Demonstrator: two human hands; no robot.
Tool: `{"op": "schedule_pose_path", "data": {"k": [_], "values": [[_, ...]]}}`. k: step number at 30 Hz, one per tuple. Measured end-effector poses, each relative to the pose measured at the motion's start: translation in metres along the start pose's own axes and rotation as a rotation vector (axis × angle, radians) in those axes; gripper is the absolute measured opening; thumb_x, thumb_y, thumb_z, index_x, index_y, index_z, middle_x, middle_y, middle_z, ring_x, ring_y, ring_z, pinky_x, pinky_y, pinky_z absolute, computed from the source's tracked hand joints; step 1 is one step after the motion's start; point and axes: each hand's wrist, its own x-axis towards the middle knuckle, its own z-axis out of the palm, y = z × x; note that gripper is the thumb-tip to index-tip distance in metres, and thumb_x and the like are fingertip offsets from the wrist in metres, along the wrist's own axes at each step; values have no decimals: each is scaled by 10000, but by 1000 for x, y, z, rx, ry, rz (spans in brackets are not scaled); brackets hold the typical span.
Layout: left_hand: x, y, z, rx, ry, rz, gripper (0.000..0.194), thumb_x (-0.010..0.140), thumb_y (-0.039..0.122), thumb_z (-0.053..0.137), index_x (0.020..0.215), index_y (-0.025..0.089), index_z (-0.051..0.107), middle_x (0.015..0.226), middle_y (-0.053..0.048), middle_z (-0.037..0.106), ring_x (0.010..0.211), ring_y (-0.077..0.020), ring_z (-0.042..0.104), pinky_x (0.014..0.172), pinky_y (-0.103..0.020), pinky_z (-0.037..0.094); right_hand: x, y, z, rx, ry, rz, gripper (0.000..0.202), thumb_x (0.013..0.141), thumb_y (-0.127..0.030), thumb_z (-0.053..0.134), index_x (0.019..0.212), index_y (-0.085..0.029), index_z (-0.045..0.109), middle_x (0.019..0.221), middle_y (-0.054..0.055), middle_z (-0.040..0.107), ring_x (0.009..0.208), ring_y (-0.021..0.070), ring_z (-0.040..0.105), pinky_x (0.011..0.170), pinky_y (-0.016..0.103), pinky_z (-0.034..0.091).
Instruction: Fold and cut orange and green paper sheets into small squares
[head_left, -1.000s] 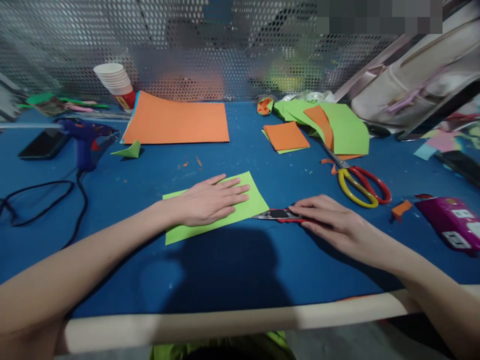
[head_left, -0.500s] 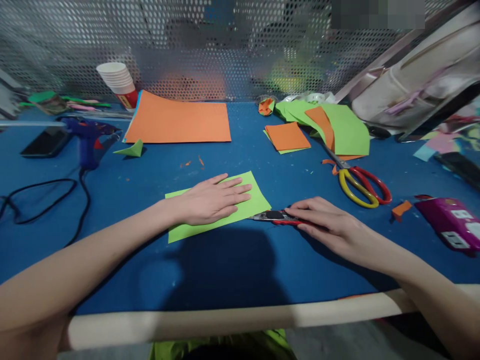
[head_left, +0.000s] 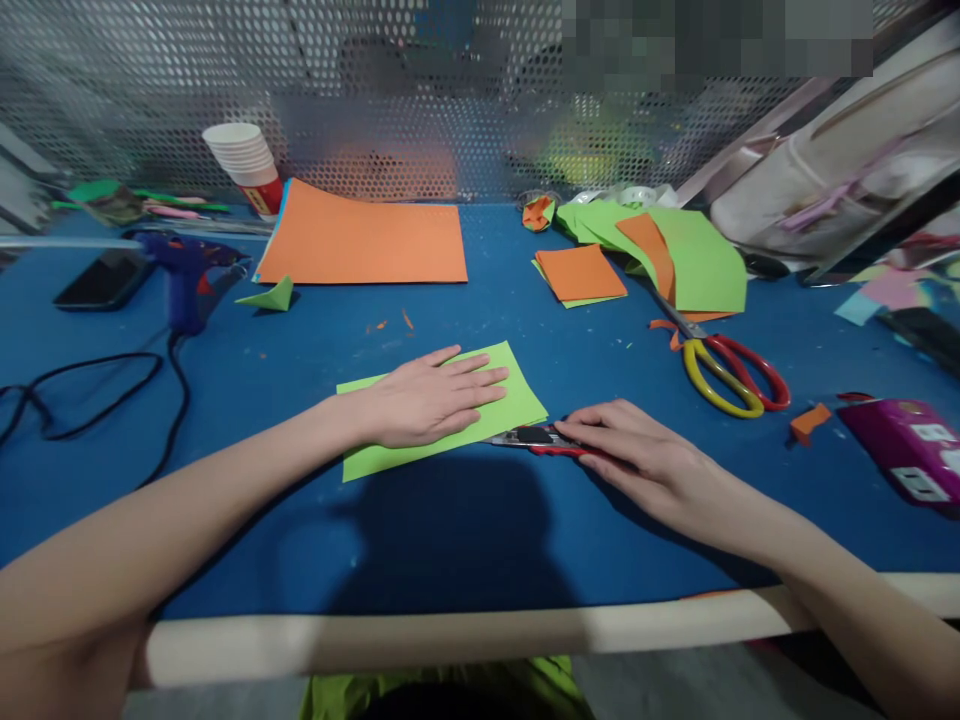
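A light green sheet of paper (head_left: 517, 400) lies on the blue table, seemingly folded or layered along its right side. Flat on top of it, fingers stretched, rests my left hand (head_left: 435, 400). My right hand (head_left: 645, 455) is closed around a red and black utility knife (head_left: 536, 437). Its blade points left and lies at the sheet's lower right edge; the tip is partly hard to make out there. Fingers cover the rear of the knife handle.
Orange sheets (head_left: 375, 245) and a blue glue gun (head_left: 187, 290) with its cord are at the back left. Stacked paper cups (head_left: 247, 165) stand behind. On the right are small orange squares (head_left: 581, 272), scissors (head_left: 731, 375), green sheets (head_left: 705, 260) and a purple pouch (head_left: 896, 450).
The utility knife in my right hand has slid left along the sheet's lower edge. My left hand stays flat on the paper. The whole view has shifted slightly.
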Motion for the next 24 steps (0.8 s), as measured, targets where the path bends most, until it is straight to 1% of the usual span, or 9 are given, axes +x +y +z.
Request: {"op": "schedule_pose_path", "data": {"k": [5,11,16,21,24], "values": [[0,-1,0,-11,5,16,542,1024,397,204,1528,223,298,1623,1,203,1514,-163,89,1222,-406,9,1,-3,3,-1,7,-8,340,987,-224,434,1286,-199,595,1158,123,637,1080,219,585,876,376,534],[-1,-2,2,-21,17,26,540,1021,414,193,1525,253,303,1623,15,207,1513,-152,88,1220,-386,3,4,-7,5,6,-6,-10,344,986,-232,433,1287,-210,598,1170,122,638,1088,223,588,888,381,537],[-1,-2,2,-27,21,23,539,1020,407,196,1525,249,302,1625,20,193,1514,-154,82,1220,-406,14,7,-8,7,10,-7,-10,339,980,-231,445,1276,-205,609,1165,122,645,1076,225,594,870,371,544],[-1,-2,3,-22,23,29,542,1018,404,204,1525,239,303,1627,15,187,1515,-157,75,1221,-398,7,9,-11,10,14,0,-24,345,981,-216,442,1288,-190,595,1166,127,643,1079,222,590,871,364,543],[-1,-2,3,-29,28,24,540,1017,404,208,1523,244,307,1626,16,195,1515,-158,76,1222,-401,7,10,-13,12,12,5,-26,345,979,-222,442,1285,-202,599,1160,125,650,1073,227,597,859,367,549]]}}
